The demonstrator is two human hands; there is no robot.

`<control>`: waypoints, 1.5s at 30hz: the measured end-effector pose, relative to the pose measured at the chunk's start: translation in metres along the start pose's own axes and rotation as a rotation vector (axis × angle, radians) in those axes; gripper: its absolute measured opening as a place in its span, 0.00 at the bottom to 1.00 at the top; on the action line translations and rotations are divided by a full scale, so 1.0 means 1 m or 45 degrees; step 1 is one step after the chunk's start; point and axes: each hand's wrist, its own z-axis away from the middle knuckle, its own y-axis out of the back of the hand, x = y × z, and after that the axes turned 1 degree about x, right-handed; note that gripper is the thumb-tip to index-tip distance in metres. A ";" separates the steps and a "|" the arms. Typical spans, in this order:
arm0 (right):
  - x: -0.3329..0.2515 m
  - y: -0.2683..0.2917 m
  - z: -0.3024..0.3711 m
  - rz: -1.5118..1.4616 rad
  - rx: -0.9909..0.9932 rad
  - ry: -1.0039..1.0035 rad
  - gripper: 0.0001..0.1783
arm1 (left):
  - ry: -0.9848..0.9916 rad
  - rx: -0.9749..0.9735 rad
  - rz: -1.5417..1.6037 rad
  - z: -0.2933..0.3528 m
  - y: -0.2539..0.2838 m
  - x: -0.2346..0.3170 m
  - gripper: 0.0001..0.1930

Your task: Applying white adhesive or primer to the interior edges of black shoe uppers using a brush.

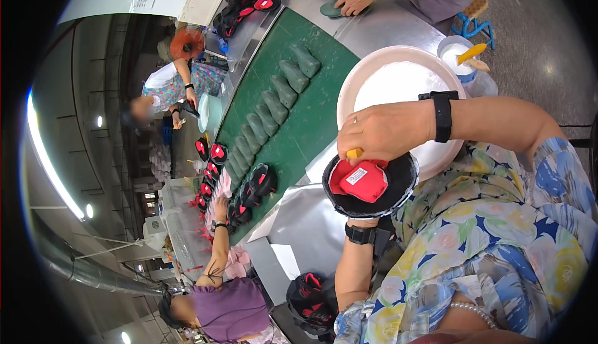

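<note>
Pressing unevenly, our right hand (389,133), its grip narrow around a stubby yellow handle (354,153), could tip the red-lined black fabric shoe upper (367,186); our left hand's (363,222) grip is hidden.

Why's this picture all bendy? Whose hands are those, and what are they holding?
No robot here, just a person's bare hands! A camera on their head looks down through a very wide lens, so straight edges bend. The left hand, mostly hidden, seems to support a black-and-red shoe piece. The right hand, above it, grips a small yellow thing. The basin beside them has something white inside. Grey-green foot shapes line the green table, near more shoe pieces.
</note>
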 end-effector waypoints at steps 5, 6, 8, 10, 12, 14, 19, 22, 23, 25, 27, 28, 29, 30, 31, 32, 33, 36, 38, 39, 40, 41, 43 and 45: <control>-0.003 0.012 0.012 -0.094 -0.164 -0.374 0.09 | 0.043 0.002 0.195 -0.006 0.005 -0.012 0.30; -0.005 0.016 0.012 -0.105 -0.190 -0.434 0.10 | 0.051 0.001 0.234 -0.008 0.006 -0.013 0.30; -0.007 0.025 0.010 -0.122 -0.216 -0.493 0.10 | 0.072 -0.001 0.306 -0.011 0.009 -0.017 0.31; -0.008 0.037 0.007 -0.125 -0.332 -0.664 0.11 | 0.093 0.001 0.377 -0.013 0.014 -0.022 0.31; -0.011 0.036 0.005 -0.156 -0.130 -0.553 0.11 | 0.116 0.007 0.446 -0.009 0.030 -0.026 0.32; -0.015 0.033 0.004 -0.208 0.137 -0.390 0.11 | 0.130 -0.010 0.529 -0.015 0.036 -0.028 0.32; -0.014 0.030 0.014 0.036 -0.086 -0.290 0.10 | 0.178 -0.012 0.700 -0.027 0.052 -0.038 0.34; -0.022 0.037 0.013 -0.018 0.036 -0.313 0.09 | 0.219 -0.007 0.815 -0.034 0.061 -0.045 0.34; -0.022 0.034 0.009 -0.016 0.034 -0.320 0.09 | 0.230 -0.014 0.856 -0.039 0.062 -0.046 0.35; -0.015 0.020 0.002 -0.080 0.244 0.018 0.10 | 0.249 -0.026 0.933 -0.040 0.061 -0.048 0.35; -0.015 0.018 0.010 -0.102 0.244 0.010 0.09 | 0.262 -0.041 1.004 -0.042 0.061 -0.050 0.36; -0.020 0.025 0.011 -0.055 0.059 -0.130 0.09 | 0.275 -0.024 1.035 -0.042 0.062 -0.054 0.36; -0.021 0.027 0.013 -0.006 -0.128 -0.268 0.09 | 0.288 -0.008 1.066 -0.040 0.065 -0.058 0.36; -0.020 0.028 0.016 -0.014 -0.098 -0.231 0.09 | 0.305 -0.011 1.106 -0.043 0.065 -0.062 0.37; -0.019 0.028 0.018 -0.019 -0.103 -0.241 0.09 | 0.324 -0.013 1.146 -0.050 0.068 -0.066 0.37; -0.019 0.029 0.020 -0.012 0.047 -0.248 0.09 | 0.344 -0.014 1.187 -0.052 0.067 -0.071 0.37; -0.028 0.029 0.010 -0.029 0.199 -0.218 0.09 | 0.352 0.021 1.201 -0.040 0.078 -0.065 0.37; -0.023 0.020 0.012 0.041 0.122 -0.200 0.11 | 0.395 0.018 1.318 -0.033 0.075 -0.069 0.38; -0.024 0.021 0.018 -0.020 0.026 -0.451 0.11 | 0.431 0.025 1.399 -0.027 0.074 -0.079 0.39; -0.027 0.021 0.021 -0.027 0.018 -0.457 0.11 | 0.449 0.030 1.439 -0.023 0.074 -0.084 0.39; -0.032 0.020 0.021 -0.121 0.193 -0.516 0.11 | 0.590 0.269 1.165 -0.028 0.073 -0.070 0.40; -0.037 0.016 0.020 -0.215 0.367 -0.576 0.10 | 0.458 0.271 1.026 -0.029 0.073 -0.064 0.41; -0.055 -0.001 0.015 -0.429 0.486 -0.537 0.13 | 0.267 0.331 1.105 -0.021 0.076 -0.074 0.40; -0.072 -0.022 0.012 -0.569 0.413 -0.438 0.12 | -0.023 0.383 0.488 -0.014 0.082 -0.094 0.39</control>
